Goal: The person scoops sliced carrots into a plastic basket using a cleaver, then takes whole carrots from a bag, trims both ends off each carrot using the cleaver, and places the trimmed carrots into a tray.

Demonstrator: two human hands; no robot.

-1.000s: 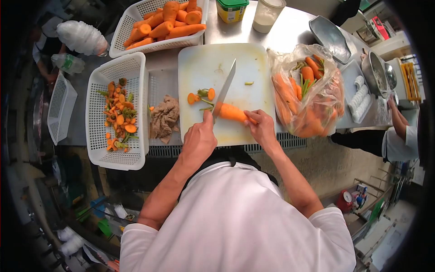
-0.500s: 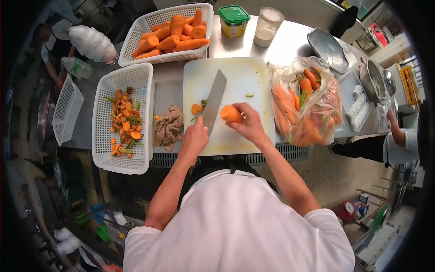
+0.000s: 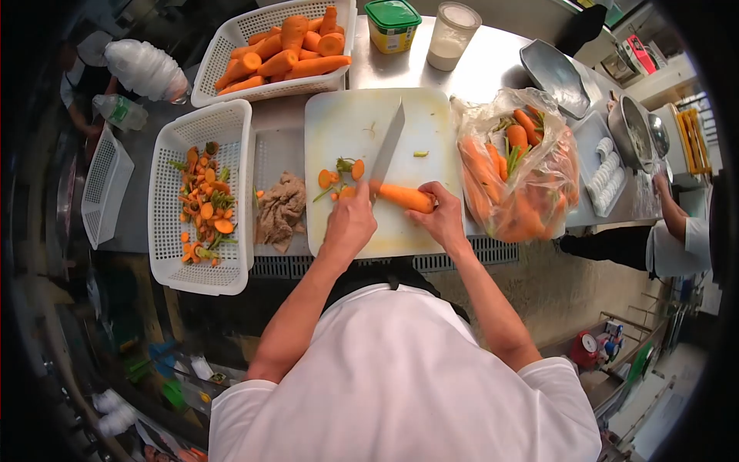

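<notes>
My left hand [image 3: 351, 220] is closed round the handle of a kitchen knife [image 3: 389, 144], whose blade points away from me. The blade's lower part meets the left end of a carrot [image 3: 405, 198]. My right hand [image 3: 441, 219] grips that carrot by its right end, and it lies crosswise over the white cutting board [image 3: 419, 235]. Left of the knife are cut carrot ends [image 3: 357, 169], some with green tops. A small green stem piece [image 3: 421, 154] lies on the board's right half.
A white basket [image 3: 162, 231] of carrot trimmings and a crumpled brown cloth [image 3: 280, 212] are at the left. Behind stands a basket [image 3: 202, 88] of carrots, beside a green-lidded tub [image 3: 392, 27]. A clear bag [image 3: 531, 208] of carrots sits right. Other people work at both sides.
The carrot has turned from end-on to sideways, and my right hand has moved right to its end. The knife has shifted right and now meets the carrot. More orange pieces show left of it.
</notes>
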